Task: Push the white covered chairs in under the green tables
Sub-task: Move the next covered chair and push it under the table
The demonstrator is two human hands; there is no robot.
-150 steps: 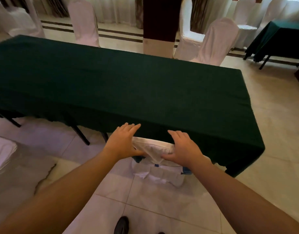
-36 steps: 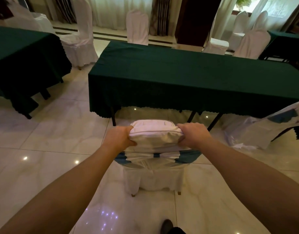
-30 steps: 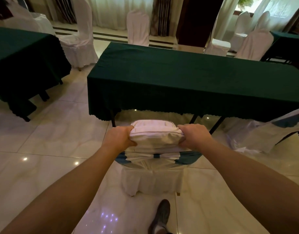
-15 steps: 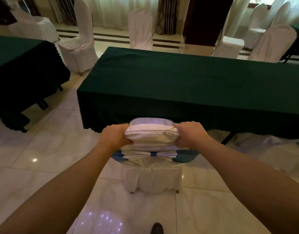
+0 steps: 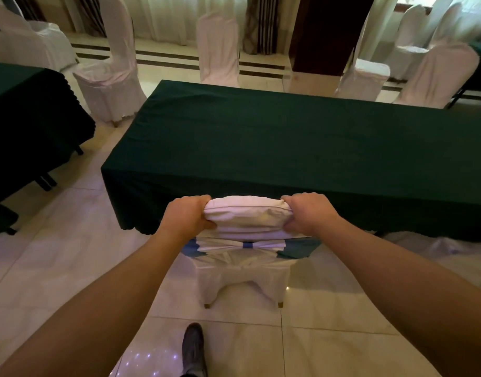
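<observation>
Both hands are closed around the top of a white covered chair (image 5: 247, 221): the left hand (image 5: 186, 217) grips the left corner of the backrest and the right hand (image 5: 308, 213) the right corner, fingers curled over the far side and thumbs pressing the loose fabric into folds. Holding the two corners, one on each side, probably keeps the chair square to the table as it slides, and a grip this high lets the person push with straight arms while walking behind it. The chair stands directly below and between the hands, its backrest top level with the near edge of the green table (image 5: 288, 137) just beyond the knuckles; the seat looks already tucked beneath the hanging cloth, though how far in is hidden. A blue sash (image 5: 248, 245) is tied across the backrest just under the hands, and the two rear legs rest on the tiled floor (image 5: 57, 254) toward the person, with a dark shoe (image 5: 193, 346) stepping up behind. The push seems nearly finished; a little more forward pressure should bring the backrest against the cloth. Beyond the table, far from the hands, other covered chairs (image 5: 219, 47) stand pulled out.
</observation>
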